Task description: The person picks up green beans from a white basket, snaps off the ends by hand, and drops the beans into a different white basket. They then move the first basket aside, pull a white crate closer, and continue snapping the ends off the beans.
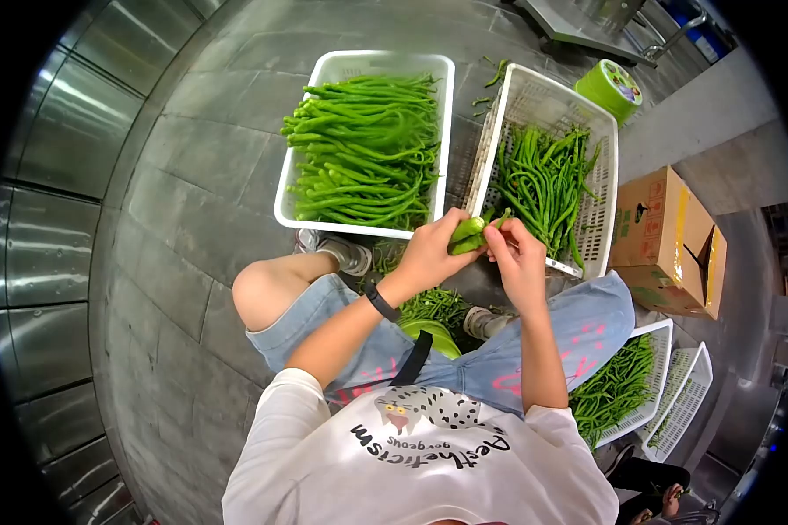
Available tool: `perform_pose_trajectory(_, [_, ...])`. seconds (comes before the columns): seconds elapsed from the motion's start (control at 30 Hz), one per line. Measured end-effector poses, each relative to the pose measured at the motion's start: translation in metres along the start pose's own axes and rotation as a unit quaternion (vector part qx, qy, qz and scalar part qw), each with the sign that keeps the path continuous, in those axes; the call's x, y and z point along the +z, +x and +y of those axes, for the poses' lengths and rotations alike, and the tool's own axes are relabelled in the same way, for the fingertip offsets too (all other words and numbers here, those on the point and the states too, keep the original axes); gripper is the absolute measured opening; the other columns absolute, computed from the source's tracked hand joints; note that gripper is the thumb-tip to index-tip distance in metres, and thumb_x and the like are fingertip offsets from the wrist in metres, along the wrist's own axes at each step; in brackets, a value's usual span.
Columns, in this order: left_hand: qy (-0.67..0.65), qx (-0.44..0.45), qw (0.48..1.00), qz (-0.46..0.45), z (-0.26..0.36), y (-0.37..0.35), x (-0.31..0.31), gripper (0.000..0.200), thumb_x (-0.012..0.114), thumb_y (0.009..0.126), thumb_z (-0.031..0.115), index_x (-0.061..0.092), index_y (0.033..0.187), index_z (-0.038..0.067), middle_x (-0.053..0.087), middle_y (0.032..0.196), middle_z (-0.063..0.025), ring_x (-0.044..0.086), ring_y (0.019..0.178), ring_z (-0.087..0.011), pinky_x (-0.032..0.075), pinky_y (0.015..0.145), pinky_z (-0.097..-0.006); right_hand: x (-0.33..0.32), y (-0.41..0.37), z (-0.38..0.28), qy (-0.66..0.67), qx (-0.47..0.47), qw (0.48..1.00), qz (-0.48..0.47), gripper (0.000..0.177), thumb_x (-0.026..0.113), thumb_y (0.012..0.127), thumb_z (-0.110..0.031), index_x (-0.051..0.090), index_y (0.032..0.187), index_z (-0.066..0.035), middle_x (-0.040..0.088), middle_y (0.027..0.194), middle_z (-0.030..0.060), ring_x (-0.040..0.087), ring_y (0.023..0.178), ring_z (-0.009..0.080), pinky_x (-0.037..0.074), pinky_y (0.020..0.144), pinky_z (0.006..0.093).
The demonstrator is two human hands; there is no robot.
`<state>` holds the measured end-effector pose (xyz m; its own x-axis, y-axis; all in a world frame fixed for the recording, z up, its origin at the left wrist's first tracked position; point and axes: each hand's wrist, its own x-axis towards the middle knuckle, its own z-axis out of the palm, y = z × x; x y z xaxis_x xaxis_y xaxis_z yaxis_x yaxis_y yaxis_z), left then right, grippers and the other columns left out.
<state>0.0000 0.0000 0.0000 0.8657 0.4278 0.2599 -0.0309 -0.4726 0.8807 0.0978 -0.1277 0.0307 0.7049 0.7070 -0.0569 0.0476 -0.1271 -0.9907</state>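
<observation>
My left hand point(435, 252) is closed around a few long green chili peppers point(469, 234), their pale ends pointing up. Close beside it, my right hand point(518, 255) pinches one green chili pepper point(501, 219) between thumb and fingers. Both hands are above the near ends of two containers. The white tray point(451, 105) on the left is heaped with green peppers lying side by side. More green peppers, loosely piled, fill part of the slotted white basket point(606, 144) on the right.
Between my legs is a heap of green scraps point(438, 306) by a bright green object point(431, 335). To the right stand a cardboard box point(665, 241), a green tub point(608, 92) and more white baskets point(661, 350). Another person's hand point(671, 499) shows at bottom right.
</observation>
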Motion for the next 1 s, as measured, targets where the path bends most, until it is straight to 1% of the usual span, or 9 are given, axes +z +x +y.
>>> perform_pose_trajectory(0.37, [-0.072,0.021,0.996,-0.042,-0.013,0.004,-0.006,0.039,0.074,0.077,0.015,0.05,0.106,0.004,0.064,0.083,-0.0119,0.065,0.071,-0.0236,0.051,0.064,-0.0313,-0.01,0.009,0.011,0.384,0.143,0.907,-0.098,0.014,0.056,0.092,-0.013,0.058,0.085,0.0,0.056,0.074,0.0045,0.046,0.063,0.0097,0.04,0.058,0.0241])
perform_pose_trajectory(0.4, [-0.125,-0.061,0.99,-0.04,-0.011,0.008,-0.01,0.036,0.074,0.078,0.015,0.051,0.104,0.006,0.061,0.076,-0.0061,0.061,0.063,-0.0156,0.049,0.06,-0.0286,-0.01,0.01,0.012,0.388,0.134,0.908,-0.083,0.014,0.056,0.092,-0.012,0.057,0.085,0.0,0.056,0.075,0.0051,0.046,0.063,0.0102,0.04,0.059,0.0246])
perform_pose_trajectory(0.43, [-0.198,-0.16,0.967,-0.002,-0.004,0.013,-0.019,0.027,0.071,0.082,0.016,0.052,0.097,0.005,0.056,0.071,-0.0016,0.055,0.056,-0.0108,0.047,0.055,-0.0262,-0.01,0.011,0.015,0.385,0.127,0.912,-0.061,0.015,0.056,0.092,-0.013,0.055,0.082,-0.002,0.056,0.077,0.0048,0.047,0.064,0.0101,0.04,0.059,0.0248])
perform_pose_trajectory(0.57, [-0.454,-0.139,0.825,0.306,-0.06,0.038,-0.058,0.014,0.065,0.086,0.012,0.053,0.09,0.008,0.053,0.073,-0.0001,0.048,0.053,-0.0099,0.045,0.05,-0.0233,-0.019,0.006,0.045,0.199,0.119,0.97,-0.07,0.013,0.06,0.089,-0.012,0.054,0.079,-0.006,0.056,0.078,0.001,0.049,0.065,0.0076,0.04,0.059,0.0234])
perform_pose_trajectory(0.7, [-0.681,-0.137,0.599,0.398,-0.169,0.048,-0.123,0.013,0.063,0.086,0.011,0.051,0.085,0.008,0.05,0.072,-0.0015,0.047,0.057,-0.01,0.044,0.051,-0.0218,-0.026,-0.02,0.106,0.035,0.159,0.974,-0.157,0.011,0.062,0.087,-0.011,0.057,0.08,-0.004,0.054,0.067,-0.0031,0.048,0.058,0.0038,0.04,0.054,0.0195])
perform_pose_trajectory(0.73, [-0.693,-0.117,0.583,0.408,-0.181,0.05,-0.131,0.013,0.062,0.087,0.009,0.05,0.084,0.006,0.051,0.074,-0.0017,0.048,0.059,-0.0108,0.046,0.053,-0.0225,-0.027,-0.027,0.122,0.042,0.182,0.968,-0.167,0.01,0.062,0.086,-0.011,0.058,0.081,-0.003,0.055,0.067,-0.0026,0.049,0.057,0.0041,0.04,0.053,0.02])
perform_pose_trajectory(0.83, [-0.595,-0.142,0.58,0.538,-0.224,0.06,-0.137,0.018,0.06,0.086,0.007,0.048,0.099,0.001,0.053,0.084,-0.0089,0.055,0.071,-0.0174,0.054,0.065,-0.0296,-0.034,-0.04,0.158,-0.096,0.21,0.961,-0.154,0.017,0.068,0.08,-0.014,0.06,0.086,0.0,0.061,0.069,0.0061,0.057,0.059,0.01,0.047,0.058,0.0249])
perform_pose_trajectory(0.93, [-0.222,-0.19,0.712,0.639,-0.255,0.054,-0.118,0.061,0.065,0.081,0.008,0.028,0.128,-0.004,0.05,0.11,-0.0186,0.054,0.094,-0.0319,0.046,0.085,-0.0432,-0.04,-0.044,0.18,-0.246,0.156,0.943,-0.16,0.023,0.07,0.075,-0.015,0.061,0.089,0.001,0.062,0.078,0.0124,0.062,0.066,0.0192,0.05,0.064,0.0306])
perform_pose_trajectory(1.0, [0.074,-0.263,0.72,0.638,-0.254,0.048,-0.111,0.077,0.07,0.079,0.013,0.021,0.136,-0.006,0.035,0.132,-0.0244,0.04,0.118,-0.0391,0.033,0.1,-0.0488,-0.043,-0.045,0.187,-0.277,0.117,0.94,-0.163,0.024,0.071,0.075,-0.013,0.06,0.09,0.002,0.061,0.078,0.0117,0.062,0.067,0.0177,0.05,0.063,0.0304])
